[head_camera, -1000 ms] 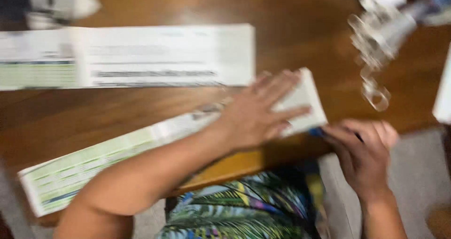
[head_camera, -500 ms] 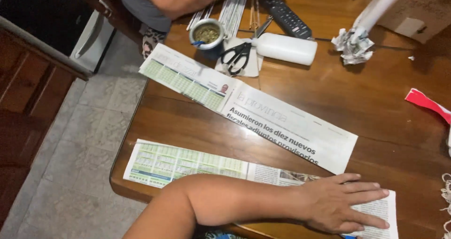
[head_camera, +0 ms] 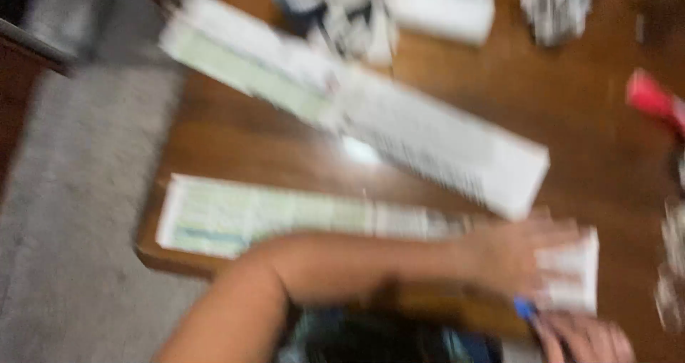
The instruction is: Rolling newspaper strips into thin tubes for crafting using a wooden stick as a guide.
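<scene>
Pretty blurry shot. Right hand (head_camera: pixel 585 338) sits at the table edge (head_camera: pixel 214 263), curled around something small and blue (head_camera: pixel 526 309); can't tell how tight. Left hand (head_camera: pixel 524 256) lies flat, fingers spread, on the near paper strip (head_camera: pixel 285 217), same spot as half a second ago, so the strip stays pinned. Beyond it a second long folded newsprint strip (head_camera: pixel 399 131) lies diagonal on glossy brown wood. Farther back: white cylinder (head_camera: pixel 439 2), crumpled paper (head_camera: pixel 556 2).

A long folded newspaper strip (head_camera: pixel 285 217), pale green and white, lies flat along the wooden table's (head_camera: pixel 271 156) near edge.
</scene>
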